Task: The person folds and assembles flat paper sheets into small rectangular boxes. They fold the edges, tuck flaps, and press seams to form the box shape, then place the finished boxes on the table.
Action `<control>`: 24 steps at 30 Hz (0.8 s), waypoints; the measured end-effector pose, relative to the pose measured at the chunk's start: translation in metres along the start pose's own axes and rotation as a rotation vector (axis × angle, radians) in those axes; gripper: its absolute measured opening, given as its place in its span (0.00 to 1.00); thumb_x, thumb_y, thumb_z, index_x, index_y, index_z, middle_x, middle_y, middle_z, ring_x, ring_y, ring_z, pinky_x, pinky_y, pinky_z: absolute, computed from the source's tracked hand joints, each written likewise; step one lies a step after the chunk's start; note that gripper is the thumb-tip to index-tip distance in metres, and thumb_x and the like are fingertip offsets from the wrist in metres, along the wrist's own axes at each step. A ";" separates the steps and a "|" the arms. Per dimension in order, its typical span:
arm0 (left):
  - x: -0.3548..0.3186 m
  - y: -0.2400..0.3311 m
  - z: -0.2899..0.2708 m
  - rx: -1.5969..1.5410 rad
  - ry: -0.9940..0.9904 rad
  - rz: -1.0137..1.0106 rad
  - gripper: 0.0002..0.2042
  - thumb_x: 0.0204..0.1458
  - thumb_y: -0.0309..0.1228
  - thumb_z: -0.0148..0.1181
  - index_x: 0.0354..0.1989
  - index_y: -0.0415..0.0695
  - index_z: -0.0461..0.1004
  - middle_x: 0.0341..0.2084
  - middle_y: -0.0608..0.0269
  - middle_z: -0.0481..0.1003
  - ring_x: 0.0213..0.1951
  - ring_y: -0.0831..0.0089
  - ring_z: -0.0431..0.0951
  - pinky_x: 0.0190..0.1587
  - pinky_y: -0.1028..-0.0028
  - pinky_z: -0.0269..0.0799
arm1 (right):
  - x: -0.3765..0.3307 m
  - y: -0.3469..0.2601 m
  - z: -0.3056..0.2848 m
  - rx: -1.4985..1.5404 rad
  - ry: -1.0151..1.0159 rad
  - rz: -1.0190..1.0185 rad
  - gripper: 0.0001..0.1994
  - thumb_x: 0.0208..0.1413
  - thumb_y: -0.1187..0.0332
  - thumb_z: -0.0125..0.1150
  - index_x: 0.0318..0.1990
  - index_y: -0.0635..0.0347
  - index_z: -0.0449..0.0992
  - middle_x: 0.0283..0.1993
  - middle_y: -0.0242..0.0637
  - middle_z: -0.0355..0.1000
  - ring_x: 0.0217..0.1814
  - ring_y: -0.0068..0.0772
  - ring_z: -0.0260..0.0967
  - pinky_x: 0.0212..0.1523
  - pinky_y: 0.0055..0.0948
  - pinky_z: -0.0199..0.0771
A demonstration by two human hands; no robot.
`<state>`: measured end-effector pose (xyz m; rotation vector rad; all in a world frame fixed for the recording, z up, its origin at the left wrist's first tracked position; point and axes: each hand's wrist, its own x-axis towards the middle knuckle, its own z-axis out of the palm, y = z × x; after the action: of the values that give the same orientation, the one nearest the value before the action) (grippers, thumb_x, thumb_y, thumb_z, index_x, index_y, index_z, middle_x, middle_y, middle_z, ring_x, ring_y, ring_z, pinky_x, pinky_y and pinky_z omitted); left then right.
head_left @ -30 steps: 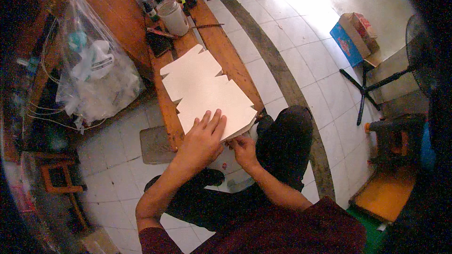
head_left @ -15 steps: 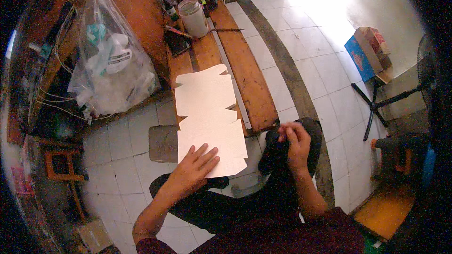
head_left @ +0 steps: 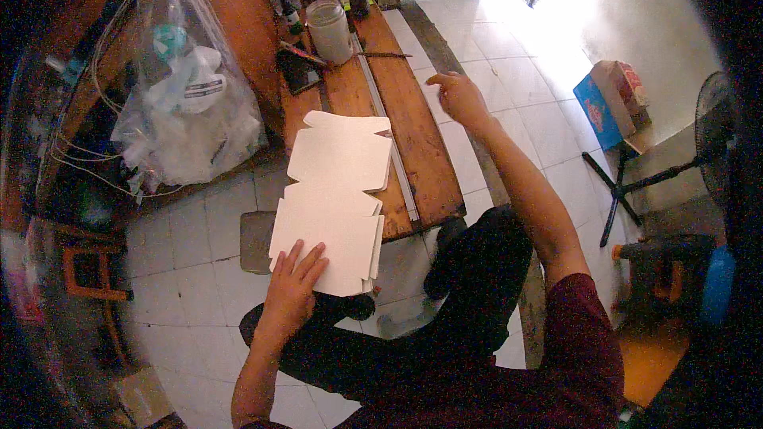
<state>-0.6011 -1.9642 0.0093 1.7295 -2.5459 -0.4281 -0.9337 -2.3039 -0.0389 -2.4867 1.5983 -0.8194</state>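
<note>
Matte cream card sheets [head_left: 330, 206], stacked flat with notched, angular edges along the worn wooden planks of the tabletop [head_left: 413, 139], overhanging its 6 o'clock end, with a cloudy cylindrical jar [head_left: 328, 32] at 12 o'clock. Unlike half a second ago, reaching with the right hand [head_left: 463, 101] to between 1 and 2 o'clock of the sheets instead of hovering near the right knee [head_left: 506, 242]. Resting the left hand [head_left: 290, 298] on their 7 o'clock corner, fingers [head_left: 315, 263] slightly spread; on the outstretched right, index finger aimed towards 9 o'clock, others seemingly curled, cannot tell whether pinching anything.
</note>
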 end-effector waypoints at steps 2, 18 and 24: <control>0.000 0.003 0.003 -0.037 0.024 -0.010 0.32 0.36 0.19 0.60 0.56 0.46 0.64 0.64 0.64 0.56 0.66 0.55 0.50 0.66 0.51 0.45 | -0.004 0.041 0.021 -0.089 -0.109 0.083 0.10 0.50 0.64 0.56 0.36 0.55 0.79 0.34 0.47 0.75 0.37 0.51 0.73 0.40 0.43 0.74; -0.001 -0.012 -0.010 -0.333 0.103 -0.040 0.28 0.35 0.22 0.65 0.51 0.48 0.69 0.61 0.58 0.60 0.65 0.55 0.53 0.66 0.56 0.48 | -0.035 0.066 0.061 0.323 -0.236 0.152 0.12 0.49 0.60 0.56 0.29 0.59 0.80 0.33 0.48 0.76 0.36 0.48 0.75 0.42 0.41 0.74; 0.015 -0.015 -0.061 -0.458 0.052 -0.009 0.35 0.33 0.27 0.71 0.57 0.49 0.66 0.59 0.55 0.62 0.62 0.55 0.58 0.63 0.61 0.55 | -0.036 0.055 0.051 0.161 -0.246 0.289 0.19 0.50 0.53 0.55 0.25 0.61 0.80 0.29 0.47 0.76 0.32 0.46 0.75 0.39 0.41 0.74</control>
<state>-0.5822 -1.9960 0.0625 1.5551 -2.1767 -0.8717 -0.9663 -2.3087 -0.1154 -2.0878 1.6748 -0.5548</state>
